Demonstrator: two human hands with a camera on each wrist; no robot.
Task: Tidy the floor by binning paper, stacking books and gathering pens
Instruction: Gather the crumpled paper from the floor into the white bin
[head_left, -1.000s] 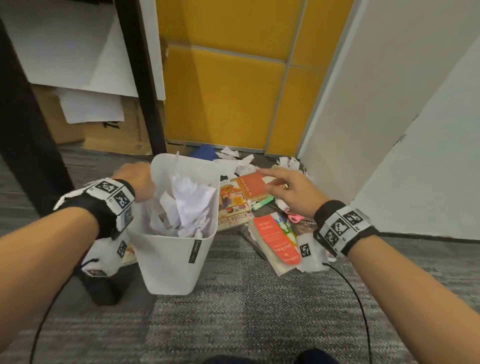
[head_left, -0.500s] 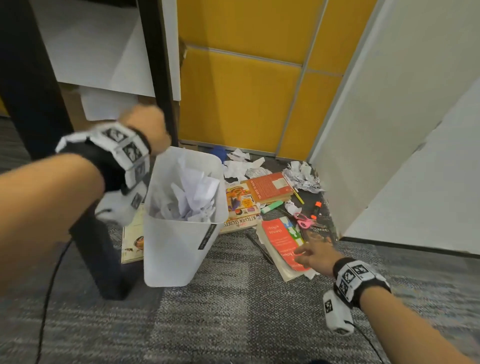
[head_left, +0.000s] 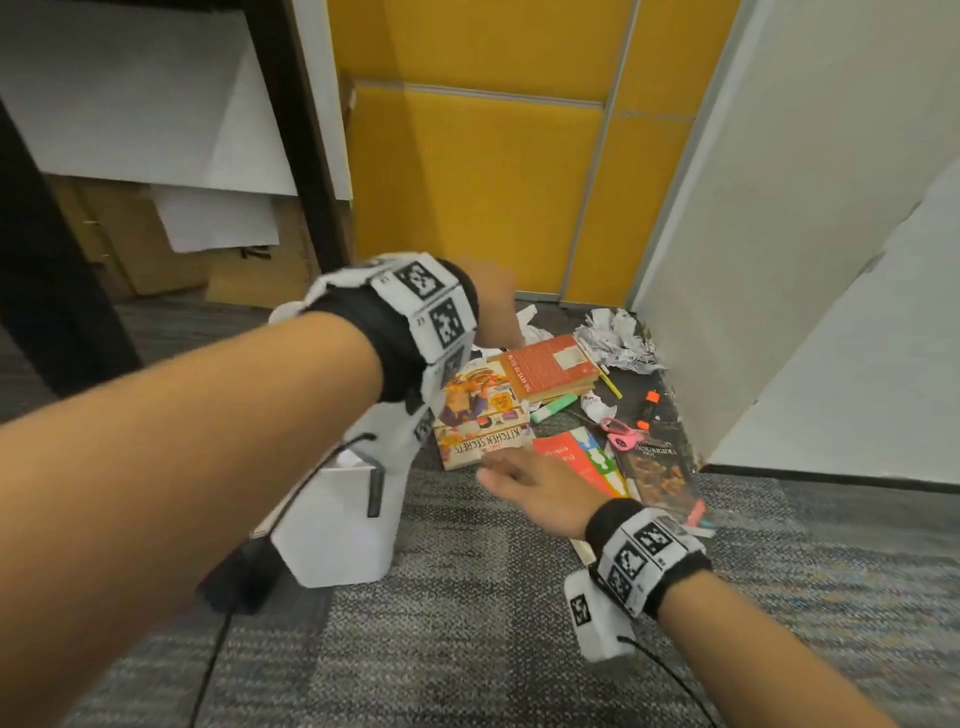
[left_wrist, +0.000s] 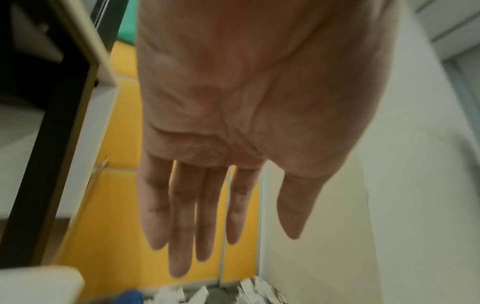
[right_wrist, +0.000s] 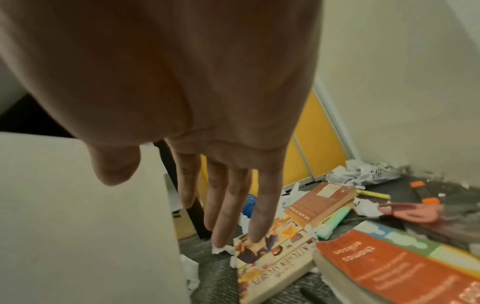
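Note:
A white bin (head_left: 340, 525) stands on the carpet, mostly hidden behind my left forearm. My left hand (left_wrist: 207, 216) hangs in the air above the litter with straight fingers, holding nothing. My right hand (head_left: 524, 480) is low, fingers straight (right_wrist: 233, 205), just over the near corner of the Kitchen Secrets book (head_left: 480, 415). A brown-red book (head_left: 550, 366) lies beyond it, an orange-and-green book (head_left: 576, 460) and a dark Restaurants book (head_left: 657, 475) to the right. Crumpled paper (head_left: 618, 340), a green highlighter (head_left: 553, 407), a yellow pen (head_left: 610, 384) and an orange marker (head_left: 649, 408) lie about.
Pink scissors (head_left: 621, 434) lie among the books. A black table leg (head_left: 306, 130) rises left of the yellow wall panels (head_left: 478, 182). A white wall (head_left: 779, 234) closes the right side. Cardboard boxes (head_left: 249, 270) sit under the table. Grey carpet (head_left: 467, 623) spreads in front.
My left hand let go of the bin rim, rose and swung right across the view. My right hand drew back from the brown-red book and dropped toward the Kitchen Secrets book.

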